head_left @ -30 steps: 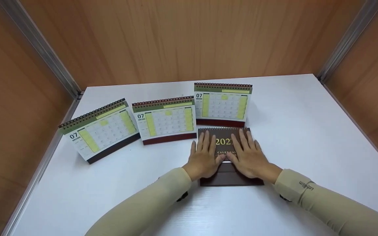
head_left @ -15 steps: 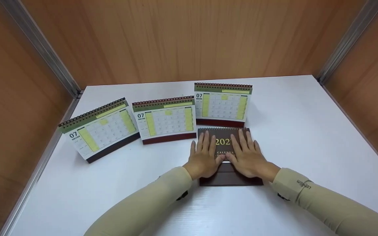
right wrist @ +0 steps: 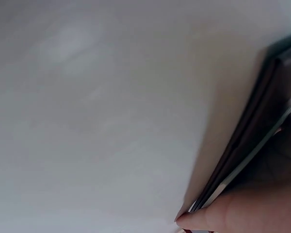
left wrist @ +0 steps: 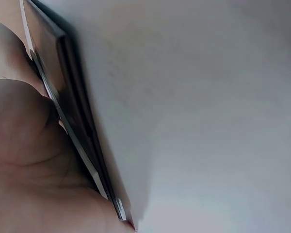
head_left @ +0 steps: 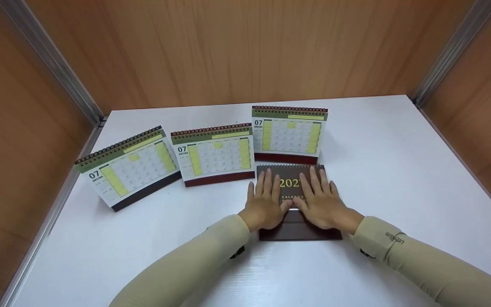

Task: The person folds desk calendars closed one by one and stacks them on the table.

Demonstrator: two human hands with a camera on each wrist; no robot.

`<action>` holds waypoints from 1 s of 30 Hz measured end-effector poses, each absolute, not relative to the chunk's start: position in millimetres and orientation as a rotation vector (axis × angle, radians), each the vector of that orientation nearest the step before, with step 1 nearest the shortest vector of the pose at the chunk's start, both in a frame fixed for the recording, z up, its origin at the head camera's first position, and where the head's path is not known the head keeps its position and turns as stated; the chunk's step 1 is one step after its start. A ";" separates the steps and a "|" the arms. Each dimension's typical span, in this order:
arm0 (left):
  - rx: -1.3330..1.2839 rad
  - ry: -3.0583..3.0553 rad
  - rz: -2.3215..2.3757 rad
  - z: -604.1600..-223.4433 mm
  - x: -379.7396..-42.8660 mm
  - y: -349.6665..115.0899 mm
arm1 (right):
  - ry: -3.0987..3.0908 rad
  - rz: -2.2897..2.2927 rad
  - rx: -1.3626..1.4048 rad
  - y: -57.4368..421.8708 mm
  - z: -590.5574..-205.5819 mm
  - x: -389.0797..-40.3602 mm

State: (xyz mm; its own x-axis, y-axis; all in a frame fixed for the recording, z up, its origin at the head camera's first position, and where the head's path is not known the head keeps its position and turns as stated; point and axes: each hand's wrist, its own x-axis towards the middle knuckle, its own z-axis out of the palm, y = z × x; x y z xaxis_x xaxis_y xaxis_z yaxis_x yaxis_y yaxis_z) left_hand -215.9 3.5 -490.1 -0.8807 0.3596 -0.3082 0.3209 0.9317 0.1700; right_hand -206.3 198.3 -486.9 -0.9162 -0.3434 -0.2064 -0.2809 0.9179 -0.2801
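A dark brown desk calendar (head_left: 300, 230) with gold lettering and a spiral along its far edge lies folded flat on the table. My left hand (head_left: 264, 209) rests on its left half, fingers straight and pointing away. The right hand (head_left: 322, 207) lies the same way on the right half, and the two thumbs almost meet in the middle. In the left wrist view the left palm (left wrist: 24, 145) is over the calendar's layered edge (left wrist: 82, 107). The right wrist view has the right hand (right wrist: 262, 208) along the opposite edge of the calendar (right wrist: 242, 141).
Three desk calendars stand propped up and show month 07: one at left (head_left: 132, 170), one in the middle (head_left: 215, 155), one at the back right (head_left: 290, 136) just behind the flat one. Wood panels (head_left: 245, 51) wall the white table (head_left: 399, 170) at the back and sides.
Both hands stay flat on the brown calendar. The right hand and sleeve have shifted very slightly left; the standing calendars keep their places.
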 end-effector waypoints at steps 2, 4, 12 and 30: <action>0.499 2.746 0.163 -489.9 -215.8 3.0 | 2.824 -0.368 -0.482 196.7 -483.8 -204.9; 0.503 2.746 0.171 -490.1 -215.6 2.5 | 2.820 -0.380 -0.487 195.9 -481.6 -204.0; 0.525 2.755 0.178 -487.0 -215.3 1.5 | 2.834 -0.335 -0.483 199.7 -491.0 -209.2; 0.654 2.662 0.191 -443.9 -216.6 -19.0 | 2.744 -0.395 -0.463 200.9 -478.6 -213.8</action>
State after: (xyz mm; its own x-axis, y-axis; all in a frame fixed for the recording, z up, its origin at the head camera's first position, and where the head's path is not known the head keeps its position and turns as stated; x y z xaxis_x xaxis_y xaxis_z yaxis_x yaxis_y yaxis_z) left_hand -216.6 -19.0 -443.9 -0.8146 0.4699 -0.3400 0.4167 0.8819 0.2205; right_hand -213.8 200.9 -478.6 -0.8930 -0.3586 -0.2719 -0.2674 0.9088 -0.3201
